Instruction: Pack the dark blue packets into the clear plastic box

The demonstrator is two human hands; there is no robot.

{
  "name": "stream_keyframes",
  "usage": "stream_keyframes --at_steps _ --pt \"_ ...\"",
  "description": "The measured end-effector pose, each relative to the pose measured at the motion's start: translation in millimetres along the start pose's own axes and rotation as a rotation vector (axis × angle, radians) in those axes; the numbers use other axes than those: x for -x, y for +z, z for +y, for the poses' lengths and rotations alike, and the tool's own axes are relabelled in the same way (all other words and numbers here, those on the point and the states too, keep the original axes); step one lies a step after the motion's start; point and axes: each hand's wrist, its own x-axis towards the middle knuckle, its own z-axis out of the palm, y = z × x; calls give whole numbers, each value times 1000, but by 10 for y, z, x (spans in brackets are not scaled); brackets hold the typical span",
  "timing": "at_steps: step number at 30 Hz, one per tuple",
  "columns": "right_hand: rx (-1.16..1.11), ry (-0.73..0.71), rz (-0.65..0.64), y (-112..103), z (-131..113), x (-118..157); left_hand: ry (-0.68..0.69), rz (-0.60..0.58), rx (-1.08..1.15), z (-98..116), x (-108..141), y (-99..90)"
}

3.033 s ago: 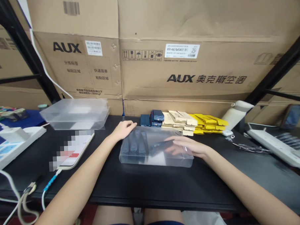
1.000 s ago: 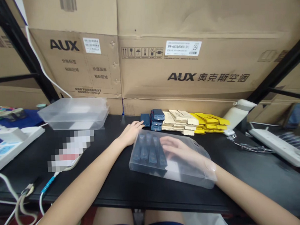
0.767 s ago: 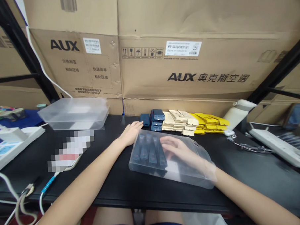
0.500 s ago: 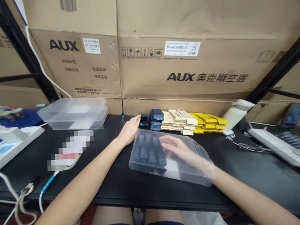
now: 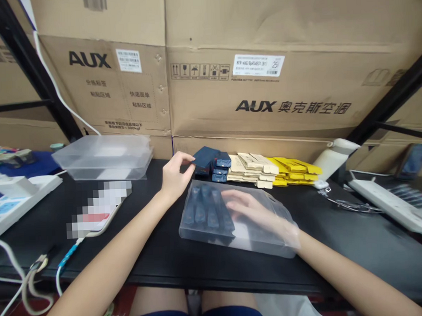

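Observation:
My left hand (image 5: 178,174) pinches the near left edge of a dark blue packet (image 5: 204,159) at the back of the black table. Beside it on the right is a small stack of dark blue packets (image 5: 221,166). My right hand (image 5: 246,206) is inside a clear plastic box (image 5: 207,238) that lies in front of me, its fingers apart and seen through the plastic. Several dark blue packets (image 5: 205,212) lie side by side in the box's left part, just left of my right fingertips.
Cream packets (image 5: 248,168) and yellow packets (image 5: 295,172) are stacked behind the box. A white bottle (image 5: 333,159) leans at the back right. Clear trays (image 5: 104,158), a phone (image 5: 104,211) and a power strip (image 5: 24,203) are on the left; glasses (image 5: 355,206) lie right.
My left hand has drawn back slightly and its fingers have bent into a pinch. The dark blue packet at its fingertips now sits raised and more visible. My right hand has barely moved.

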Motion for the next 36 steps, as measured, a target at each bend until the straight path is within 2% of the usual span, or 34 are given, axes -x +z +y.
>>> stream_keyframes --at_steps 4,8,12,18,23,27,29,32,36 --pt "-85 -11 -46 13 -19 10 -316 -59 291 106 -40 80" --pt "-56 4 -82 12 -25 7 -550 -326 579 130 -44 118" --pt "-16 27 -24 16 -1 9 -649 -566 722 217 -9 117" --pt "-28 -23 -18 45 28 20 -672 -774 798 280 38 139" --pt "-6 -25 -84 16 72 -39 -651 -771 713 139 45 148" --pt "5 2 -102 -170 97 -116 -639 -748 666 48 48 152" --pt "-104 58 -60 -322 88 -130 -648 -731 658 18 47 158" --pt "-132 98 -8 -584 75 -109 -671 -679 640 -26 36 161" --pt "-77 169 242 -865 160 -102 -694 -648 600 -66 11 149"
